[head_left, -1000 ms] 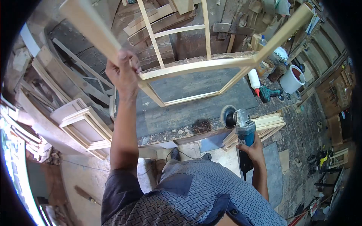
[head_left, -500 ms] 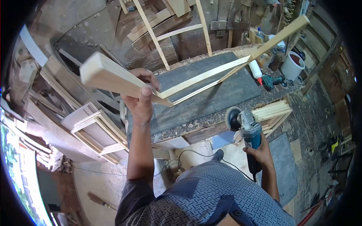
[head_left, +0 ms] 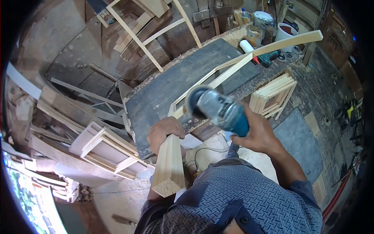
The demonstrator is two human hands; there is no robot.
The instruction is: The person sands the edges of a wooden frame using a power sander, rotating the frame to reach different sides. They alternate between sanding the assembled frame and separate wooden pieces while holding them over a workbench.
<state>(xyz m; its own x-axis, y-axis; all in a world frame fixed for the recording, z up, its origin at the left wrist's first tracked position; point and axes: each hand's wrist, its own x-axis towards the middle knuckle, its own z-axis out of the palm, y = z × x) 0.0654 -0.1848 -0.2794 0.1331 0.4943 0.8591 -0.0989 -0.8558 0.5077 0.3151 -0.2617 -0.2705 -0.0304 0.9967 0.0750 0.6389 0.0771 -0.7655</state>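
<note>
A pale wooden frame (head_left: 233, 73) rests partly over the dark board (head_left: 146, 102) on the workbench, and its thick leg (head_left: 169, 165) points towards my body. My left hand (head_left: 165, 132) is wrapped round that leg near the joint. In my right hand (head_left: 255, 130) is a blue and silver angle grinder (head_left: 224, 112), held above the front edge of the bench. The grinder's round disc (head_left: 198, 102) is beside the frame's wood, just right of my left hand; whether it touches the wood I cannot tell.
Beyond the board stands a ladder-like wooden frame (head_left: 163, 31). A white bottle (head_left: 246, 46), a teal power tool (head_left: 268, 58) and a white bucket (head_left: 285, 32) are at the back right. Stacked small frames (head_left: 272, 95) sit right; more frames (head_left: 111, 152) lean left.
The wooden frame has turned, its thick leg swinging down towards my body with my left hand. My right hand has brought the grinder left and up, close to the frame.
</note>
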